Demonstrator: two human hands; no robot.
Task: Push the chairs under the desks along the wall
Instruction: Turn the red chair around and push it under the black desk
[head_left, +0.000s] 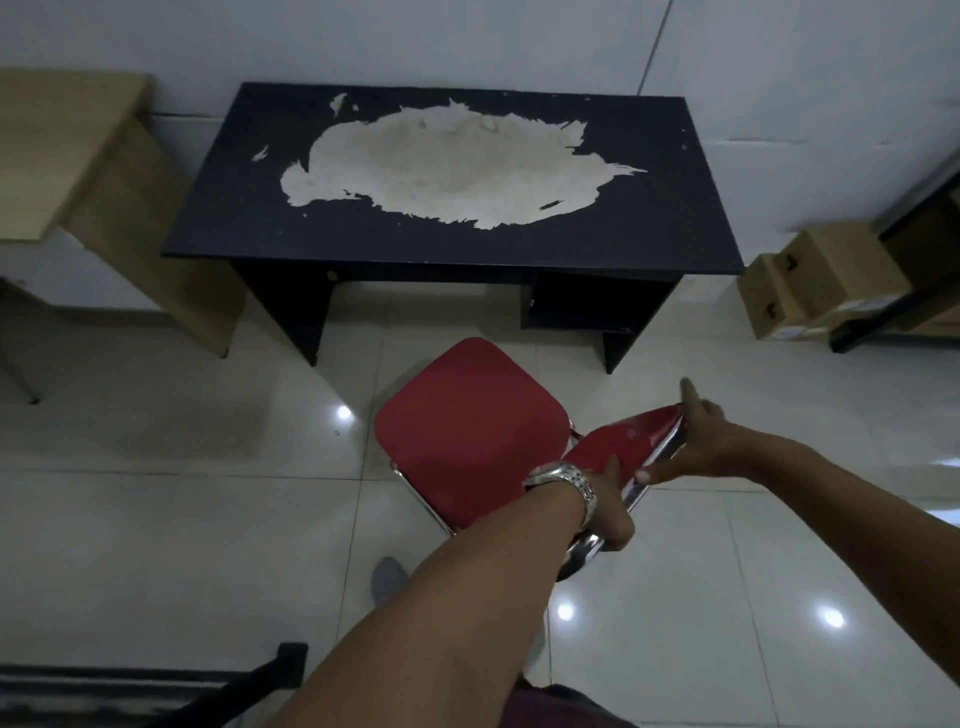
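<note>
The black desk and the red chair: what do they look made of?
Desk: probably pressed board under a thin matte black coating, since a big patch has peeled off to pale, rough material. Chair: the seat looks like smooth red vinyl padding, and the frame is shiny chromed metal that mirrors the light.

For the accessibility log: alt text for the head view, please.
Both hands, left hand and right hand, grip the backrest of a red chair standing on the tiled floor just short of a black desk with a badly peeled top, set against the wall.
</note>
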